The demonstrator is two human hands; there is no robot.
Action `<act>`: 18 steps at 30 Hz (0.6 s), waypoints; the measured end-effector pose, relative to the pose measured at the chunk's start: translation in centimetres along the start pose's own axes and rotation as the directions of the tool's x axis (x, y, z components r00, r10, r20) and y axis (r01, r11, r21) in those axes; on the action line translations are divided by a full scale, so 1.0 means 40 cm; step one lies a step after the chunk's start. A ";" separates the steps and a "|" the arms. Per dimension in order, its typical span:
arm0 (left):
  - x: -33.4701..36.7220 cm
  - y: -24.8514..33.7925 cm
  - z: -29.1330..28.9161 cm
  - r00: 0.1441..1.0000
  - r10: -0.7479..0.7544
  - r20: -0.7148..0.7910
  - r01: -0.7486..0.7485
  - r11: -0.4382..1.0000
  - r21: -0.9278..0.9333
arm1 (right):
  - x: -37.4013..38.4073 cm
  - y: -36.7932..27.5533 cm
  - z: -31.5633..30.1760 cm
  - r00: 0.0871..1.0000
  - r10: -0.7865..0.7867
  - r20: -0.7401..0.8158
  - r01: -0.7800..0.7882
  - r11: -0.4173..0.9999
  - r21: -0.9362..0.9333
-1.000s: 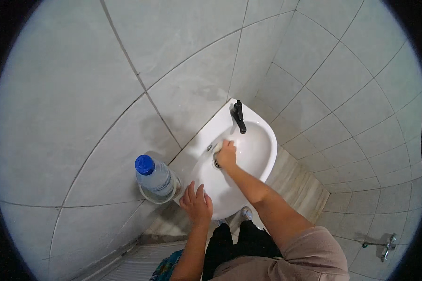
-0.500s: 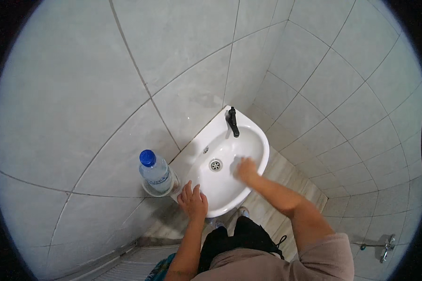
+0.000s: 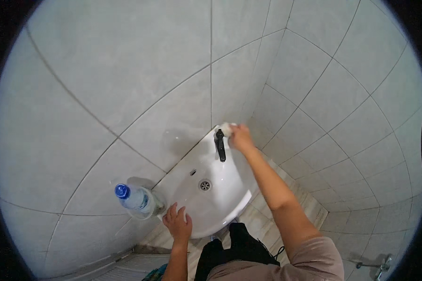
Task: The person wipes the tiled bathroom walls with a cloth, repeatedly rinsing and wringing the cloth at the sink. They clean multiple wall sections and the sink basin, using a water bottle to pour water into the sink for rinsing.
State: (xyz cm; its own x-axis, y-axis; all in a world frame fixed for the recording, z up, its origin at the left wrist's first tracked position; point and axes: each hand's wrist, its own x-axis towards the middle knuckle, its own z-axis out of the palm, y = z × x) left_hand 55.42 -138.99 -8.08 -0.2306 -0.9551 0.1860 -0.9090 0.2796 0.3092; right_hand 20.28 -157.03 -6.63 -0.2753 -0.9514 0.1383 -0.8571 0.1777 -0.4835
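A white washbasin is fixed against the tiled wall. At its far corner my right hand closes around a small whitish wad, perhaps a sponge or cloth, pressed on the rim just behind the black tap. My fingers hide most of the wad. On the basin's near left edge rests my left hand, fingers spread, holding nothing. Just left of it stands a clear plastic bottle with a blue cap, apparently set in a round clear container.
The drain lies in the middle of the bowl, with an overflow hole above it. Grey tiled walls close in at the left, back and right. A metal valve is mounted low on the right wall.
My right hand has moved from inside the bowl to the far corner behind the tap. My left hand stays on the basin edge. The whole view has shifted a little.
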 end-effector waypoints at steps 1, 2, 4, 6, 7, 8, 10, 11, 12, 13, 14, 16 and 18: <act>0.000 0.000 -0.001 1.000 0.007 -0.022 -0.006 1.000 0.003 | 0.019 -0.004 0.044 0.999 -0.040 0.023 0.039 0.999 0.029; 0.003 0.002 -0.002 1.000 0.001 -0.022 -0.001 1.000 -0.007 | 0.024 -0.015 0.079 0.996 -0.081 0.043 0.078 0.995 0.057; 0.005 0.006 -0.011 1.000 -0.004 -0.014 0.003 1.000 -0.026 | 0.008 0.008 0.105 0.987 -0.141 0.077 0.131 0.983 0.128; 0.015 0.010 -0.017 1.000 -0.022 -0.002 0.022 0.999 -0.035 | -0.024 0.081 0.075 0.977 -0.189 0.099 0.166 0.965 0.202; 0.019 0.016 -0.015 0.999 -0.034 0.001 0.034 0.998 -0.045 | -0.061 0.105 0.045 0.985 -0.117 0.127 0.087 0.972 0.217; 0.007 0.009 -0.010 0.999 -0.052 -0.008 0.052 0.998 -0.030 | -0.118 0.102 0.019 0.984 -0.054 0.170 0.012 0.971 0.237; -0.009 -0.005 -0.001 0.997 -0.074 -0.029 0.074 0.997 0.001 | -0.240 0.077 -0.045 0.989 0.019 0.146 -0.070 0.934 0.350; -0.003 0.001 0.001 0.997 -0.074 -0.028 0.074 0.997 -0.002 | -0.313 0.086 -0.038 0.995 0.059 0.080 -0.080 0.953 0.291; -0.002 0.006 -0.004 0.997 -0.077 -0.026 0.077 0.997 0.000 | -0.359 0.087 -0.030 0.996 0.093 0.016 -0.094 0.967 0.238; 0.006 0.019 -0.005 0.997 -0.076 -0.024 0.076 0.997 -0.004 | -0.355 0.082 -0.036 0.990 0.135 0.030 -0.138 0.966 0.217; 0.011 0.026 -0.011 0.997 -0.079 -0.004 0.079 0.997 0.012 | -0.349 0.068 -0.037 0.983 0.175 0.047 -0.181 0.964 0.196; 0.018 0.040 -0.023 0.996 -0.085 0.038 0.083 0.996 0.045 | -0.291 0.066 -0.033 0.977 0.192 0.099 -0.209 0.954 0.215; 0.026 0.075 0.033 0.993 -0.091 0.080 0.104 0.980 -0.167 | -0.123 0.110 0.027 0.981 0.116 0.156 -0.170 0.899 0.404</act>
State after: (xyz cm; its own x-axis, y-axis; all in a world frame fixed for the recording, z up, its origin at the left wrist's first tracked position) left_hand 52.00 -139.27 -8.21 -0.1736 -0.9814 0.0819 -0.8571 0.1915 0.4782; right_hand 18.35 -151.83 -10.39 -0.3013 -0.9520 -0.0548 -0.5475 0.2197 -0.8075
